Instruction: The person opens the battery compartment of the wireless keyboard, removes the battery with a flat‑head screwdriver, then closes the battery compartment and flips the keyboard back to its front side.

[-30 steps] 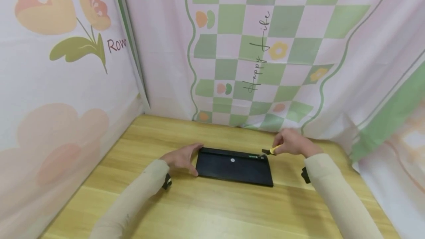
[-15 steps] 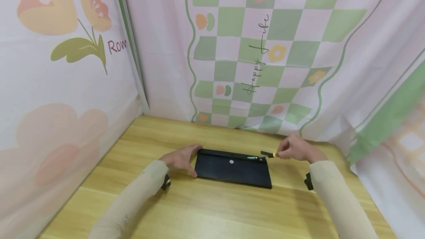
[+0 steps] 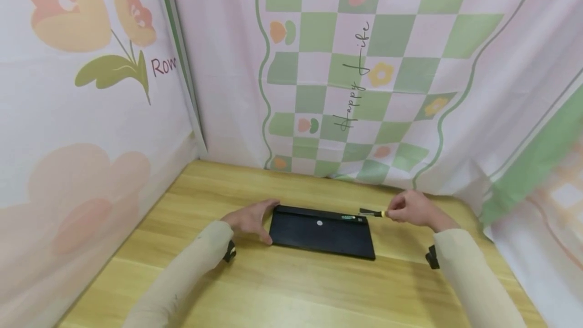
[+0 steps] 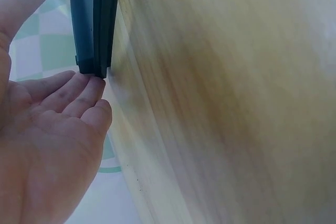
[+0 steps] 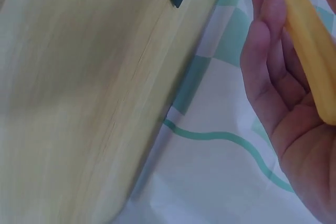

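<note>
A black flat keyboard-like panel (image 3: 321, 237) lies on the table with a small white round mark. Near its far right corner is an open slot with a green battery-like piece (image 3: 348, 217) in it. My left hand (image 3: 248, 220) holds the panel's left end, thumb at the near corner and fingers at the far edge; in the left wrist view its fingertips touch the panel's end (image 4: 94, 24). My right hand (image 3: 412, 209) pinches a yellow-handled screwdriver (image 5: 310, 51), its thin shaft pointing left, just right of the slot. A small black strip (image 3: 370, 212) lies beside the shaft.
The wooden table (image 3: 273, 287) meets a checked curtain (image 3: 346, 90) at the back and a flowered cloth wall (image 3: 91, 166) on the left. Another cloth (image 3: 537, 166) hangs at the right.
My right hand has drawn back to the right with the screwdriver, and its tip has left the slot area. My left hand keeps its hold on the panel.
</note>
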The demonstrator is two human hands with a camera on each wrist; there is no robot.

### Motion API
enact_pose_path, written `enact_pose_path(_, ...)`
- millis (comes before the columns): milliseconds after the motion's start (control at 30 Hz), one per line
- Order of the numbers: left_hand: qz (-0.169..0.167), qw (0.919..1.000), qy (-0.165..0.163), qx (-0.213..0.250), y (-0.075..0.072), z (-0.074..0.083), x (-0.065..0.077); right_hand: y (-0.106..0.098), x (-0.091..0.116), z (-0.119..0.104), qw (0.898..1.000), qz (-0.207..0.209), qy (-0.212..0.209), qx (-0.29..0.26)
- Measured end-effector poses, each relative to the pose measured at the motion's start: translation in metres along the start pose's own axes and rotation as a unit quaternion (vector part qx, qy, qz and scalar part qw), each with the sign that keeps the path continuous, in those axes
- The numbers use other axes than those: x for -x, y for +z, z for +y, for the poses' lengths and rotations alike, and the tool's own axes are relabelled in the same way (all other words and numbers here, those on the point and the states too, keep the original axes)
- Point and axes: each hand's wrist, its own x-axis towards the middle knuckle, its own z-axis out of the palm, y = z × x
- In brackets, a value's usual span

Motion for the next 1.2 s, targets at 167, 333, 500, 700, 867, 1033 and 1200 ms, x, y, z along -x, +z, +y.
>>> enact_pose_path(167, -0.001, 1.0000, 0.002, 0.004, 0.000, 0.001, 0.000, -0.001, 0.011, 0.006, 0.998, 0.039, -0.008, 0.039)
enact_pose_path(333, 0.004, 1.0000, 0.008, -0.003, 0.000, 0.001, 0.000, 0.000, 0.024, 0.019, 0.996, 0.074, 0.003, 0.049)
enact_pose_path(500, 0.003, 1.0000, 0.008, -0.003, -0.001, 0.001, 0.001, 0.004, 0.038, 0.033, 0.996, 0.080, 0.037, 0.031)
enact_pose_path(700, 0.000, 1.0000, 0.004, -0.002, -0.002, 0.002, 0.001, 0.011, 0.050, 0.048, 0.993, 0.101, 0.049, 0.038)
enact_pose_path(867, 0.000, 1.0000, 0.004, -0.008, -0.002, 0.003, 0.001, 0.018, 0.054, 0.055, 0.992, 0.109, 0.053, 0.044)
enact_pose_path(1033, 0.000, 0.9999, 0.005, -0.010, -0.002, 0.004, 0.000, 0.023, 0.056, 0.060, 0.991, 0.104, 0.073, 0.037)
enact_pose_path(1200, 0.003, 0.9999, 0.004, -0.012, 0.000, 0.004, 0.000, 0.028, 0.058, 0.058, 0.991, 0.077, 0.111, 0.017)
